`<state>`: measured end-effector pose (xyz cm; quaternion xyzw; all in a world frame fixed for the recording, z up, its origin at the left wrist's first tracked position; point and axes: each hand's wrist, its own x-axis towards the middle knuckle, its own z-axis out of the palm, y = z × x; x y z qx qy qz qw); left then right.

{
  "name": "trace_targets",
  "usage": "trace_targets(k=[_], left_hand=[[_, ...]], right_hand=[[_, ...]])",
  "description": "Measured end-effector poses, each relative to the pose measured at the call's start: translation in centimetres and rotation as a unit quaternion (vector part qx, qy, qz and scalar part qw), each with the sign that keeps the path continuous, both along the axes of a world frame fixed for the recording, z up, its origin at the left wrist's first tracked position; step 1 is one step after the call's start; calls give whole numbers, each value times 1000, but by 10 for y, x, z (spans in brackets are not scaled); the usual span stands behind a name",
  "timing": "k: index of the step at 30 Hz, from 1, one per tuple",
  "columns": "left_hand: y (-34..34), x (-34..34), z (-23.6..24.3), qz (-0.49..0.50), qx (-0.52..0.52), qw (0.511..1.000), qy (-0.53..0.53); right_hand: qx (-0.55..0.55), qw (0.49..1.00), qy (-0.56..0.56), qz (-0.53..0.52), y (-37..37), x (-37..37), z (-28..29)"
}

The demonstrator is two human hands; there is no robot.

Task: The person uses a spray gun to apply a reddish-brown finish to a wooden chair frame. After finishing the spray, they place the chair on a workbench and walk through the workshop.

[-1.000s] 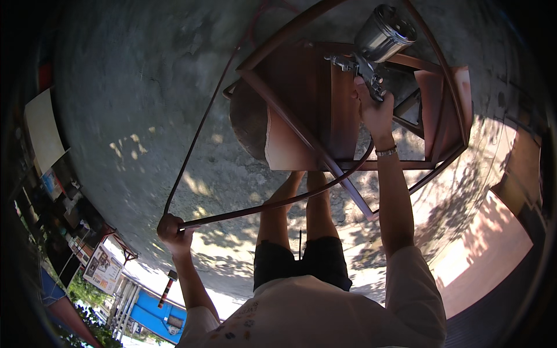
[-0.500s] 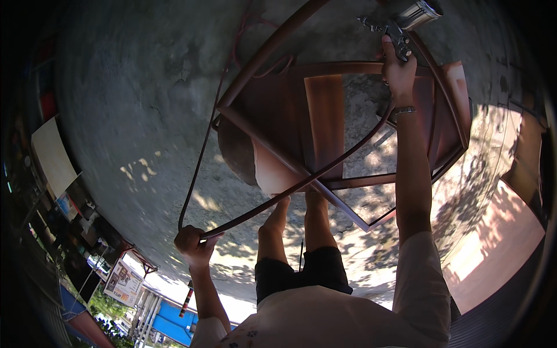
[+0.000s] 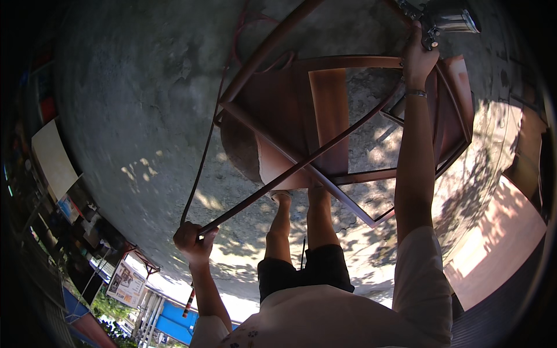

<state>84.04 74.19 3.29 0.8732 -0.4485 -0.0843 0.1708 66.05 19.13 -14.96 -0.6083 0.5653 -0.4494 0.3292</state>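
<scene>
My right hand (image 3: 420, 58) is closed around the handle of a spray gun (image 3: 426, 23) with a shiny metal cup (image 3: 454, 20), out at the far right. A dark reddish hose (image 3: 301, 162) runs from near that hand down to my left hand (image 3: 195, 242). The left fingers are wrapped round the hose, which bends there and goes back up toward the far floor. Beneath the hose and my right arm stands a brown frame (image 3: 252, 124) of bars, crossing in front of me. Brown flat panels (image 3: 331, 110) lie within or behind it; how they join is hard to tell.
Around the frame spreads a grey concrete floor (image 3: 139, 116), dappled with sunlight. A pale brown board (image 3: 493, 243) lies at the right. Along the left edge are a light panel (image 3: 53, 153), a printed sign (image 3: 125, 283) and a blue sheet (image 3: 174, 322). My legs stand close to the frame.
My right hand has moved the spray gun to the right and slightly farther away. The hose has shifted with it. My left hand stays nearly in place, still holding the hose.
</scene>
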Motion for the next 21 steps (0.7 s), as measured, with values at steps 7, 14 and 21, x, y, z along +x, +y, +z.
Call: trace_targets(k=[7,14,21], left_hand=[[63,17,12,15,-12,999,-31],[106,30,32,14,16,998,-54],[128,31,35,15,12,998,-57]], right_hand=[[267,955,-63,112,140,3,44],[220,956,-29,190,236,-11,34],[270,932,-16,243,300,-14,55]])
